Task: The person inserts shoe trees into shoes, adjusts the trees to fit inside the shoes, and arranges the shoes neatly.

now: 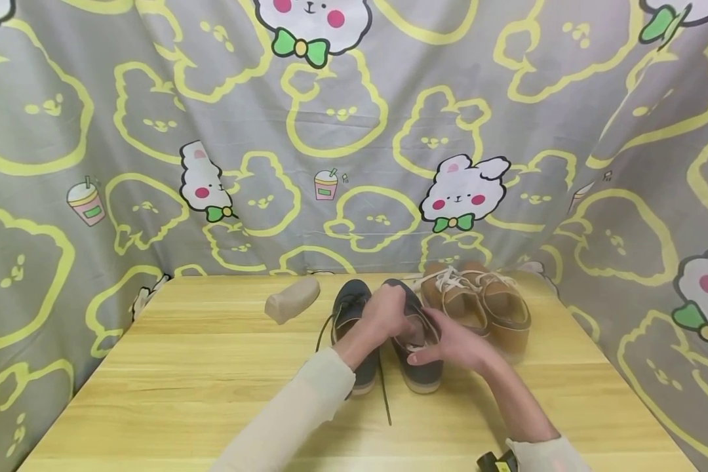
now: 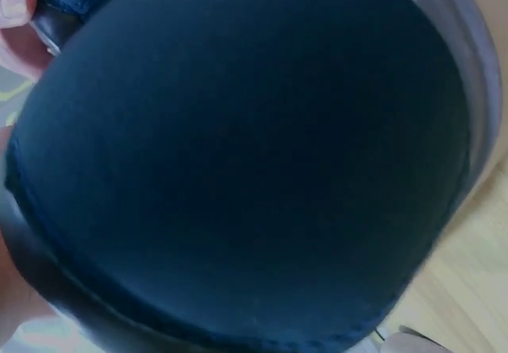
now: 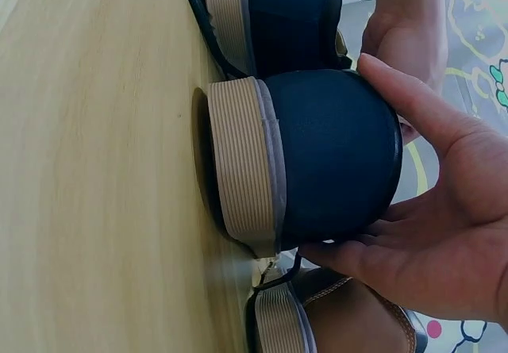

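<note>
Two navy lace-up shoes stand side by side on the wooden table, toes away from me. My left hand (image 1: 386, 313) reaches over the right navy shoe (image 1: 421, 377), its fingers curled at the tongue and opening. Around the heel of that same shoe (image 3: 337, 159), my right hand (image 3: 452, 202) holds on, thumb on one side and fingers on the other. The other navy shoe (image 1: 353, 295) lies under my left forearm, with a dark lace trailing beside it. The toe (image 2: 246, 163) fills the left wrist view, and most of the left hand's fingertips are hidden.
A pair of brown shoes (image 1: 510, 314) with white laces stands just right of my right hand. At the back left lies a beige block-like piece (image 1: 293, 299). A patterned curtain (image 1: 342, 164) hangs behind the wooden table (image 1: 212, 393).
</note>
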`<state>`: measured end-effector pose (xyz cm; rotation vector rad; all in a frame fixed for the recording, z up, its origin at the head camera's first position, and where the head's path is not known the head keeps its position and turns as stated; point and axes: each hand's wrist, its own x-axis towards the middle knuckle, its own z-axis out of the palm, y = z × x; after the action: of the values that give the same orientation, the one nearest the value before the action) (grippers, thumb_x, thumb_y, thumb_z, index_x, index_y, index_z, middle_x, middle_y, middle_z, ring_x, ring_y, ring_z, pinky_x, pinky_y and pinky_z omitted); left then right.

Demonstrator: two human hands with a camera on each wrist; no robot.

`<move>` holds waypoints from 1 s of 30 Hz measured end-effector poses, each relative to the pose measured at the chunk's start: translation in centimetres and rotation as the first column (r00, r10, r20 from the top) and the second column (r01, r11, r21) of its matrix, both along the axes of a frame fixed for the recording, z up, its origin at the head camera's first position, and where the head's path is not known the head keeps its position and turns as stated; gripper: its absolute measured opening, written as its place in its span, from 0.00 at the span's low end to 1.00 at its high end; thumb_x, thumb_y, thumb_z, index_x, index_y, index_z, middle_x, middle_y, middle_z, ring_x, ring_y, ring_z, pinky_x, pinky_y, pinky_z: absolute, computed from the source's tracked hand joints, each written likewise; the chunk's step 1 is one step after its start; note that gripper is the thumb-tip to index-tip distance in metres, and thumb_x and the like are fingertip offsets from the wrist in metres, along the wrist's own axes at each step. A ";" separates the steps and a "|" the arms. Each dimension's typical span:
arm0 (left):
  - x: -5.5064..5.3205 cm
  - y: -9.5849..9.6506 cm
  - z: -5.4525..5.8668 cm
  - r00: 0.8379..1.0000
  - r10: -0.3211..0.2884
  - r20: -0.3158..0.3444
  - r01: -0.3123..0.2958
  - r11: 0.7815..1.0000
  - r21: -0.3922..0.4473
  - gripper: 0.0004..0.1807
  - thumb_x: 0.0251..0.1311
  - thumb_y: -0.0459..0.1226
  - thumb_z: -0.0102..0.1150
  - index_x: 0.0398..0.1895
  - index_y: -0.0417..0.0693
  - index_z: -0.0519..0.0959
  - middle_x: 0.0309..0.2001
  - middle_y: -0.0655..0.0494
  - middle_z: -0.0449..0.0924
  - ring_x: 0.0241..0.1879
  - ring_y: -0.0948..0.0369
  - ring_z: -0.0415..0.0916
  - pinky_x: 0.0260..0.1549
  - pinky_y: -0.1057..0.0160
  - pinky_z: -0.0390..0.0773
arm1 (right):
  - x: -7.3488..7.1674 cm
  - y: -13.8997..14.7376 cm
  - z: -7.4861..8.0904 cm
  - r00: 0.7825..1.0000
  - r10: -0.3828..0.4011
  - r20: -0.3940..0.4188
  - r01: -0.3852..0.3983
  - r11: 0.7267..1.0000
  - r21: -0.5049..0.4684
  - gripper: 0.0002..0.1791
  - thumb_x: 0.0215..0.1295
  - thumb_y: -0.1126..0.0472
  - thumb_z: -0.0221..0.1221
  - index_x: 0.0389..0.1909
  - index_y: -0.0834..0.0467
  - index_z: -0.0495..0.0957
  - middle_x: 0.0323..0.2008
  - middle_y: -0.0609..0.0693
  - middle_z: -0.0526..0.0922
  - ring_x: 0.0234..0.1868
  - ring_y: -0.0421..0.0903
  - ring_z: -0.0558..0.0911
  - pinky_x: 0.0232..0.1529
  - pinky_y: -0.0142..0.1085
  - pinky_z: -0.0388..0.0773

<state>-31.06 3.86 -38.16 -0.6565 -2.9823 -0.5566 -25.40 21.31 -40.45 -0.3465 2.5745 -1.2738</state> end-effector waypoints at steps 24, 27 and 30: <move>0.7 1.2 -1.1 0.985 0.037 -0.166 -0.055 0.993 -0.105 0.20 0.54 0.53 0.72 0.32 0.45 0.84 0.23 0.54 0.80 0.22 0.60 0.78 0.15 0.63 0.74 | 0.2 -0.2 -0.1 1.000 -0.013 -0.004 0.013 1.000 0.003 0.67 0.48 0.46 0.78 0.80 0.65 0.46 0.78 0.67 0.54 0.77 0.65 0.58 0.74 0.59 0.59; 0.3 1.3 -1.0 0.988 0.030 -0.151 -0.044 0.995 -0.090 0.15 0.53 0.49 0.70 0.22 0.50 0.80 0.18 0.57 0.75 0.18 0.62 0.72 0.14 0.63 0.70 | 0.1 -0.1 -0.2 1.000 -0.006 -0.010 0.006 1.000 0.003 0.68 0.48 0.46 0.78 0.80 0.65 0.45 0.78 0.67 0.54 0.77 0.65 0.58 0.74 0.59 0.59; 0.1 1.5 -1.0 0.991 0.024 -0.130 -0.036 0.995 -0.093 0.14 0.53 0.46 0.68 0.17 0.52 0.76 0.17 0.58 0.73 0.18 0.61 0.71 0.14 0.63 0.70 | 0.1 -0.1 -0.2 1.000 -0.005 -0.008 0.005 1.000 -0.001 0.68 0.47 0.46 0.79 0.80 0.65 0.45 0.78 0.67 0.55 0.77 0.64 0.57 0.74 0.58 0.59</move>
<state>-30.98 5.34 -39.17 -0.6272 -2.9063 -0.3571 -25.35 21.25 -40.68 -0.3467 2.5835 -1.2773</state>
